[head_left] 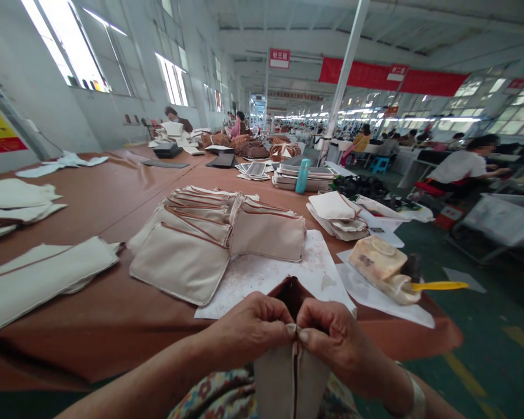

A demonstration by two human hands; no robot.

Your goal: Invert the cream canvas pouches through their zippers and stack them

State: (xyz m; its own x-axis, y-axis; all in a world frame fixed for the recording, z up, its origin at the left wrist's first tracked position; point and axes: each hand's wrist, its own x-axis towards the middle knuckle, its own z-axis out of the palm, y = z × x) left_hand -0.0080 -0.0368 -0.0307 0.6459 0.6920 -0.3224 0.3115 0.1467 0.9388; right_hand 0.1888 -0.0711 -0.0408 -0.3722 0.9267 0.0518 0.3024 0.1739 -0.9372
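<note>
Both of my hands pinch the top edge of a cream fabric piece (275,378) with a dark brown line running down its middle. My left hand (255,320) and my right hand (332,329) meet there, thumb tips almost touching. Behind the fingers, a brown folded part (291,289) of the piece stands open in a point. Its lower end hangs over my lap, past the table's front edge. Just beyond lies a white sheet (318,267) with brown smudges. Partly on that sheet rest stacked cream fabric panels (187,256) with brown edging.
On the right sit a stained plastic container (378,256) and a yellow-handled brush (441,286). A teal bottle (303,176) stands by piled panels farther back. More cream pieces (48,265) lie at the left of the brown-covered table (113,203). People work in the background.
</note>
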